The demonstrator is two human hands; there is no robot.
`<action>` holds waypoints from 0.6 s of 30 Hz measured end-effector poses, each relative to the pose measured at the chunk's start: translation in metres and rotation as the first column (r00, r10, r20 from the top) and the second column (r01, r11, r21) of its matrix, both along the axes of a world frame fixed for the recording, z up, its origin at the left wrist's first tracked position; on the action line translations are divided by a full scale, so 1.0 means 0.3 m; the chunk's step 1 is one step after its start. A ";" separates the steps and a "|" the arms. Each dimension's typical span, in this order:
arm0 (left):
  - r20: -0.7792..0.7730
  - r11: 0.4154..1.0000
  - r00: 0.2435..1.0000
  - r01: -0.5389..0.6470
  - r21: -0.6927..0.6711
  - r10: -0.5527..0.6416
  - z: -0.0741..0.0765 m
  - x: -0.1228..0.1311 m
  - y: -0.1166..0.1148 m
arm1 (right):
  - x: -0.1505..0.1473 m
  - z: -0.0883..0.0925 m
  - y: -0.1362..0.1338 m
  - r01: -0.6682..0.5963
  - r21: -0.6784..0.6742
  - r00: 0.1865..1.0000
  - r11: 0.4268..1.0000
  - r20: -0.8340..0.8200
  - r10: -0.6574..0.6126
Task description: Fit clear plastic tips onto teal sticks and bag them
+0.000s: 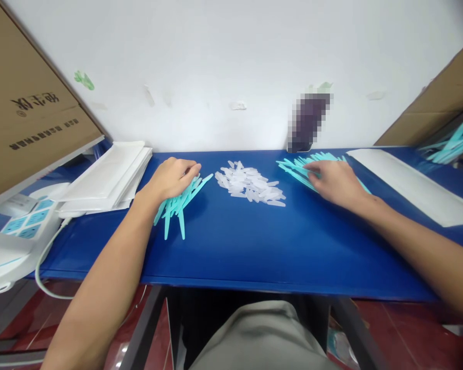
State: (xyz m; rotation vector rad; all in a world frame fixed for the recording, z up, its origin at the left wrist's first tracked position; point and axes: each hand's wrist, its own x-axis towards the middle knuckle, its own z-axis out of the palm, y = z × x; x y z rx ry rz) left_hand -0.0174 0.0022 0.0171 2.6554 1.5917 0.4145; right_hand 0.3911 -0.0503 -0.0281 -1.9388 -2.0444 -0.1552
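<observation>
My left hand (173, 177) lies over a pile of slim teal plastic sticks (180, 204), its fingers curled and the thumb close to the index finger; what the fingertips hold, if anything, is hidden. Over a second pile of the same teal sticks (293, 167), my right hand (334, 181) rests with thumb and index finger slightly apart. Its other fingers are out of sight, and no lifted stick shows in it. Between the hands is a heap of small, flat, translucent white plastic pieces (249, 183), which neither hand touches.
White padded envelopes (96, 172) are stacked at left, beside a power strip (31, 226) with a white cable. A long white sheet (412, 185) lies at right. Cardboard (34, 103) stands at left. A dark pixelated object (309, 122) leans on the wall behind the blue table (231, 252).
</observation>
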 end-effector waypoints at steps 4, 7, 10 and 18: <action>-0.075 0.983 0.980 -0.180 0.039 0.183 -0.002 0.004 0.006 | -0.022 0.028 -0.020 -0.052 0.119 0.994 0.992 -0.094 0.063; -0.012 0.968 0.975 -0.218 0.124 0.221 -0.002 0.030 -0.005 | -0.047 0.042 -0.037 -0.101 0.207 0.976 0.973 -0.170 0.138; -0.006 0.972 0.999 -0.032 0.233 0.034 -0.004 0.092 -0.044 | -0.072 0.043 -0.052 -0.165 0.215 0.952 0.963 -0.222 0.213; -0.154 0.806 0.844 0.537 0.248 -0.514 -0.106 0.348 -0.211 | -0.128 0.029 -0.093 -0.217 0.101 0.915 0.971 -0.327 0.238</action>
